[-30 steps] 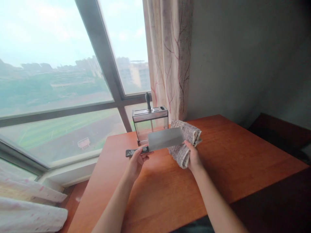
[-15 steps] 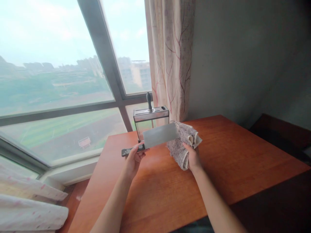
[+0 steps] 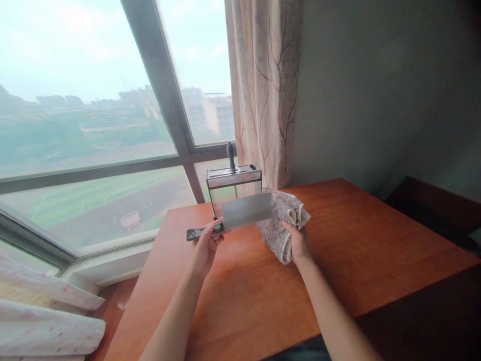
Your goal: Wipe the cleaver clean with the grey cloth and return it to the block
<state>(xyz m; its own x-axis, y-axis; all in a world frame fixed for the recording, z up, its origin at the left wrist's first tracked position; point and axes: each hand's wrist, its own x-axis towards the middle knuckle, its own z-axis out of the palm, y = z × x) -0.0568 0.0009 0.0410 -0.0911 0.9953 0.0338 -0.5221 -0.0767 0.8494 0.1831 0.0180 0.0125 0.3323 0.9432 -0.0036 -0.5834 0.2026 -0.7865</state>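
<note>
My left hand (image 3: 207,245) is closed round the black handle of a cleaver (image 3: 246,210), whose broad grey blade points right above the table. My right hand (image 3: 297,243) grips a bunched, fuzzy grey-brown towel (image 3: 280,235) with a pale edging. The blade's far end meets the towel's left side, though I cannot tell how much of it the cloth covers. Behind the blade stands a clear-sided knife block (image 3: 233,175) with a silver top; one dark knife handle (image 3: 230,155) sticks up out of it.
The reddish-brown wooden table (image 3: 233,306) stretches under both hands. A large window (image 3: 93,100) with grey frames is at the left and behind. A patterned curtain (image 3: 270,90) hangs behind the knife block, and another pale curtain (image 3: 48,326) is at the lower left.
The cleaver has shifted very slightly and its blade looks darker. The towel's upper part has moved a little to the left. Both hands keep their hold.
</note>
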